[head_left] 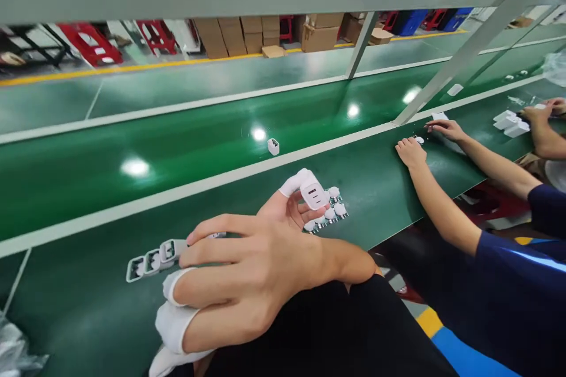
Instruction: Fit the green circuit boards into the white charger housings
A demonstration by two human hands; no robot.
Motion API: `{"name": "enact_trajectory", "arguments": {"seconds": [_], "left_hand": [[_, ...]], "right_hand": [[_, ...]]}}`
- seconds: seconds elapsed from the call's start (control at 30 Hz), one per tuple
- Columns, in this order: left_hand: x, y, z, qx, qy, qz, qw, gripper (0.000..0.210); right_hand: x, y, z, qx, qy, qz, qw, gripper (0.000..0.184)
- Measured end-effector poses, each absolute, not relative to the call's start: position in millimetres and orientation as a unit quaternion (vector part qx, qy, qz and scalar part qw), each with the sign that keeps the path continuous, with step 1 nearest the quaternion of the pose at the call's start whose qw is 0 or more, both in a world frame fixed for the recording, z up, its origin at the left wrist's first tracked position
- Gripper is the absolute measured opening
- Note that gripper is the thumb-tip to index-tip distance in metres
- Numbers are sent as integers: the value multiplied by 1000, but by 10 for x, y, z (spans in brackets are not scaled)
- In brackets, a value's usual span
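My left hand [287, 206] is closed on a white charger [313, 194] with port slots in its face; a white cot covers its thumb. Just beyond that charger are several small circuit boards with round white parts [331, 211], partly hidden by the hand. Crossing in front of the left hand, my right hand [239, 277] is palm down with its fingers stretched to the left. White cots cover its thumb and two fingers; nothing shows in its grasp. Its uncovered fingertips are at a row of open-ended white charger housings [152, 261]. Another piece is mostly hidden behind those fingers.
A single white housing [273, 146] lies on the green belt [198, 150] beyond the pale rail. To the right, a co-worker's hands [411, 153] handle small parts, with white boxes [510, 123] farther along. A slanted post [469, 41] rises from the rail. Clear plastic [17, 347] lies lower left.
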State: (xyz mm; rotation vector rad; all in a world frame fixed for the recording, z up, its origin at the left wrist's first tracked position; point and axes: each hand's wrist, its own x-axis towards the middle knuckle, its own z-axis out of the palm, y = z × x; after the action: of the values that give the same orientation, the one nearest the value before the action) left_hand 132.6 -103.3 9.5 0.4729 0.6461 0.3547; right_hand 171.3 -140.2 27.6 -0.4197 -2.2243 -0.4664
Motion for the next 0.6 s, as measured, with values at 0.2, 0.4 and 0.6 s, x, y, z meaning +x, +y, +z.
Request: {"name": "enact_trajectory", "arguments": {"seconds": [0.2,0.4,0.6], "left_hand": [[1498,-1019,133,118,359,151,913,35],[1556,-946,-182,144,310,169,924,33],[1772,-564,-834,411,350,377,753,37]], "right_hand": [[1692,-1400,243,-148,-910,-127,366,13],[1675,-1400,264,-141,-924,-114,336,19],[1629,-1450,274,-137,-898,-101,407,24]]}}
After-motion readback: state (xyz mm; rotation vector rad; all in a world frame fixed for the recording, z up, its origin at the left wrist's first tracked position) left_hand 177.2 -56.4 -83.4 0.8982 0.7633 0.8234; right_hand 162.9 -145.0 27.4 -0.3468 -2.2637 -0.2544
